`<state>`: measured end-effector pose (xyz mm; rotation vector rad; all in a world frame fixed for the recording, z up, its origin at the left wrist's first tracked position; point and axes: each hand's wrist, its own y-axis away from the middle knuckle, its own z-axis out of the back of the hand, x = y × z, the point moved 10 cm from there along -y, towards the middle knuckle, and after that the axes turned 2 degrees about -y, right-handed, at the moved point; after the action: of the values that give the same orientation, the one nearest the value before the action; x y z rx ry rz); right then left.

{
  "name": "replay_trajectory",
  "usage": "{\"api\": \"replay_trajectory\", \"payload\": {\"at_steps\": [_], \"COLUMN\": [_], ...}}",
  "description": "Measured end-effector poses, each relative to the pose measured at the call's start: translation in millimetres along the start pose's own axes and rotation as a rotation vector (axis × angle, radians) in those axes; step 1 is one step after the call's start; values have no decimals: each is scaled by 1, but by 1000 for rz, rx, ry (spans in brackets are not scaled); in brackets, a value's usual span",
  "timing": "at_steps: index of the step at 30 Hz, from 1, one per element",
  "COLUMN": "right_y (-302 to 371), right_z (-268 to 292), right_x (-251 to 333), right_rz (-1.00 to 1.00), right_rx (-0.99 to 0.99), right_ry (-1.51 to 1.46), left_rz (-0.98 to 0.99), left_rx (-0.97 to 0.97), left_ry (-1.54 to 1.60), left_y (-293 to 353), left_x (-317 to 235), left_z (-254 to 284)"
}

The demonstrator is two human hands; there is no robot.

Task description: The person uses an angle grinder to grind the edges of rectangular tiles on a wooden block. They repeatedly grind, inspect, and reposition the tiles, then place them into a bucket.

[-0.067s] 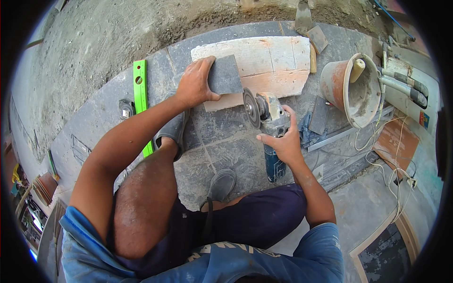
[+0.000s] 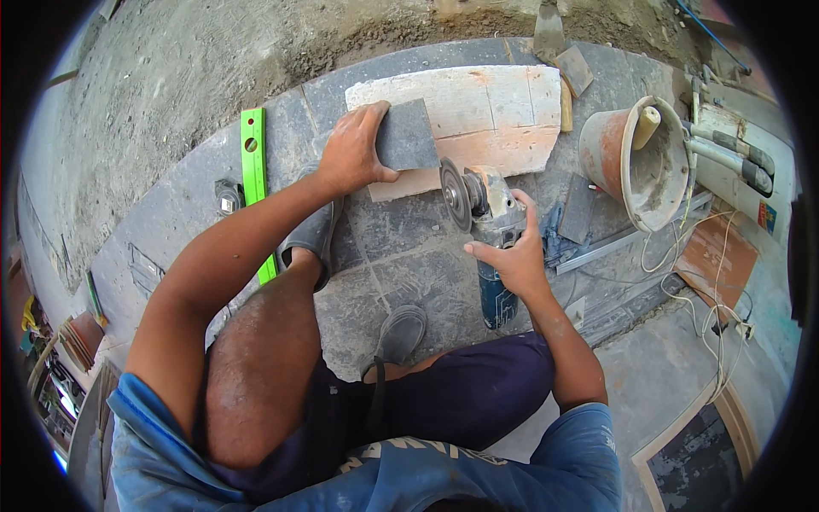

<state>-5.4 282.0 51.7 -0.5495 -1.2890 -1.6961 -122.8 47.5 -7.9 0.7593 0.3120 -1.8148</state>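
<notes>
My left hand (image 2: 355, 150) grips the left side of a dark grey tile piece (image 2: 408, 136), held over a dusty white slab (image 2: 478, 107). Wrapped around the head of an angle grinder (image 2: 497, 294) is my right hand (image 2: 517, 252), thumb on the near side. The grinder's round disc (image 2: 456, 195) stands close to the tile's lower right corner; whether they touch I cannot tell. Its blue body points down toward my knee. The slab lies on the grey tiled floor (image 2: 409, 256).
A bright green spirit level (image 2: 254, 171) and a tape measure (image 2: 229, 196) lie at left. To the right, a tilted bucket (image 2: 606, 162) holds a wooden-handled tool (image 2: 646, 128). Pale cables (image 2: 721, 333) run over a brown board (image 2: 725, 256). A trowel (image 2: 548, 34) lies at the far edge.
</notes>
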Motion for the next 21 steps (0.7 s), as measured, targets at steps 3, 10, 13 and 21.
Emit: {"api": "replay_trajectory", "payload": {"at_steps": [3, 10, 13, 21], "right_y": [-1, -4, -5, -6], "right_z": [0, 0, -2, -1], "right_x": [1, 1, 0, 5], "right_rz": [4, 4, -4, 14], "right_rx": [-1, -1, 8, -4], "right_ry": [-24, -3, 6, -32], "left_rz": [-1, -17, -3, 2], "left_rx": [-6, -5, 5, 19], "left_ry": [6, -9, -10, -10], "left_y": [0, 0, 1, 1], "left_x": [-1, -4, -3, 0], "left_z": [2, 1, 2, -1]}}
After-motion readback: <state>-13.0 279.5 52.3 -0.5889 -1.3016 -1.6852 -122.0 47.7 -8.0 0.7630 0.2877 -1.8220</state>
